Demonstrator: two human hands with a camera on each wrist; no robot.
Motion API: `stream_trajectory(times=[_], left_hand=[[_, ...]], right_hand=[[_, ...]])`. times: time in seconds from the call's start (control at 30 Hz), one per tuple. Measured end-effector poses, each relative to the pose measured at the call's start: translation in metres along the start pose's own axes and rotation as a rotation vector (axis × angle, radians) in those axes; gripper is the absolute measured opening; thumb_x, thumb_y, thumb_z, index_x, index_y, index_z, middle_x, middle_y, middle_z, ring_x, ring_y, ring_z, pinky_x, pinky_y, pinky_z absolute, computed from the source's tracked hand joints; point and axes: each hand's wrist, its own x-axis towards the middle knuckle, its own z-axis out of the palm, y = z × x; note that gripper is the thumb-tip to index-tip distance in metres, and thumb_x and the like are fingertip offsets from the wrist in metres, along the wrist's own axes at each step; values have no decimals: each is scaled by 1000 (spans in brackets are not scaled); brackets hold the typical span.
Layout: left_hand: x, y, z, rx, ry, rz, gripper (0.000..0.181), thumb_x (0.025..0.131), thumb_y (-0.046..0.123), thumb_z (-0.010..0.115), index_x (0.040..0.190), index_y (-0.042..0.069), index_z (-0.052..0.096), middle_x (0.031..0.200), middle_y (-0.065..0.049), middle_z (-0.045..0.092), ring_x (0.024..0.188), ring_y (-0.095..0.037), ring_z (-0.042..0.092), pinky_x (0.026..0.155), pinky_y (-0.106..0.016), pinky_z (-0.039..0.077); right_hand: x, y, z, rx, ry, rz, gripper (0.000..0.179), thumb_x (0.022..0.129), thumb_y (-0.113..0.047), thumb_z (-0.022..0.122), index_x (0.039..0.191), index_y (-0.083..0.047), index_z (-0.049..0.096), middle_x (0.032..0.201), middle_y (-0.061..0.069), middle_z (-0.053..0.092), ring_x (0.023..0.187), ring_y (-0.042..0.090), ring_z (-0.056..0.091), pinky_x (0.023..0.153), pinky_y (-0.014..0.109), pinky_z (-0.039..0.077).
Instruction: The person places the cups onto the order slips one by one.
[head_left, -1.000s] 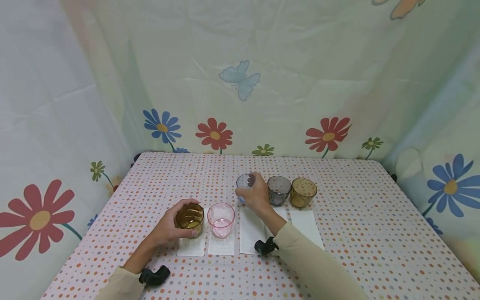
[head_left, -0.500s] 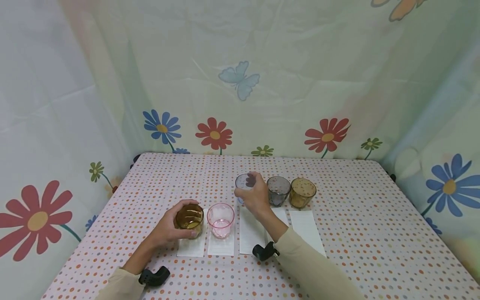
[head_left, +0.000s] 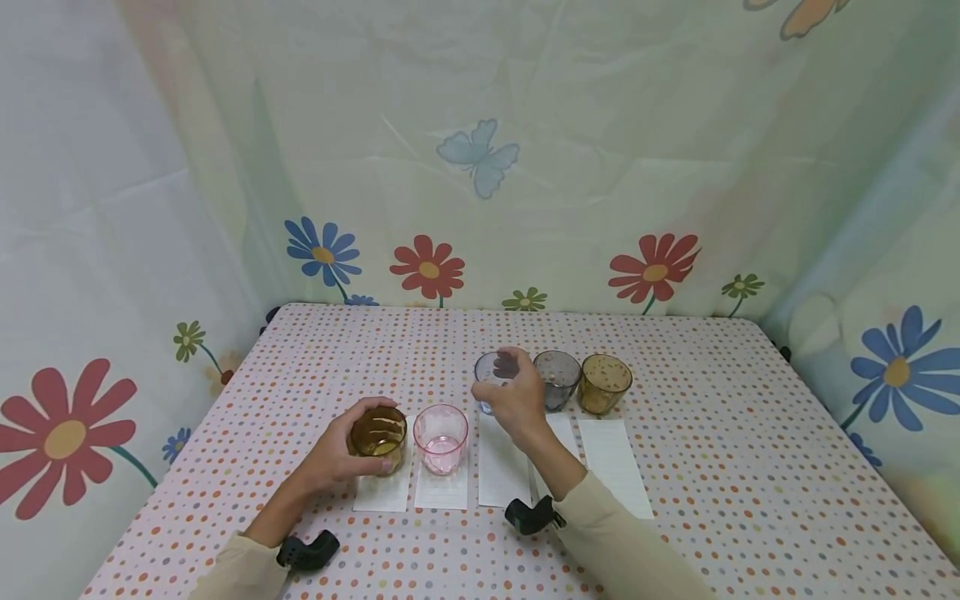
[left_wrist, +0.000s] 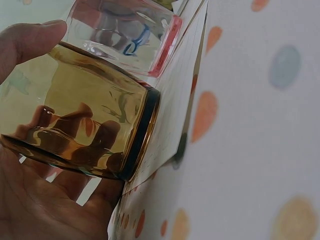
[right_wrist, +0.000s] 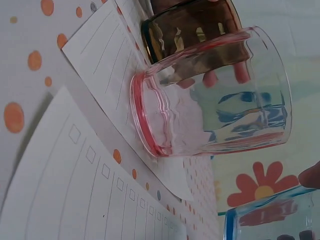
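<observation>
My left hand (head_left: 330,454) grips an amber drinking glass (head_left: 388,444), fingers behind it and thumb in front. In the left wrist view, this glass (left_wrist: 90,95) stands upright, its base over a lined white paper sheet (left_wrist: 172,115). Just to its right is a pink-rimmed clear glass (head_left: 441,446), untouched, on another sheet. Farther back, my right hand (head_left: 519,398) curls around a clear bluish glass (head_left: 486,367), thumb near its front side. Only part of that bluish glass (right_wrist: 265,217) shows in the right wrist view, a fingertip at its edge.
Right of the right hand stand a grey glass (head_left: 557,379) and a yellow-brown glass (head_left: 606,385), side by side. White sheets (head_left: 502,475) lie nearer the front, one (head_left: 617,471) at the right. A dotted cloth covers the table (head_left: 720,450); a flowered curtain (head_left: 555,208) hangs behind.
My right hand and the bluish glass have shifted slightly to the right. The left hand and the amber glass stay in place.
</observation>
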Motion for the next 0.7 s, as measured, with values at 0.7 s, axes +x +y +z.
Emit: stream_trajectory(times=[0.7], left_hand=[[1, 2, 0, 4, -1, -2, 75, 81, 3, 80, 144, -5, 42, 135, -18, 57, 119, -31, 61, 101, -35, 52]], right_hand=[[-21, -1, -16, 10, -61, 49, 68, 69, 2, 76, 133, -3, 55, 119, 13, 61, 107, 32, 58, 82, 37, 52]])
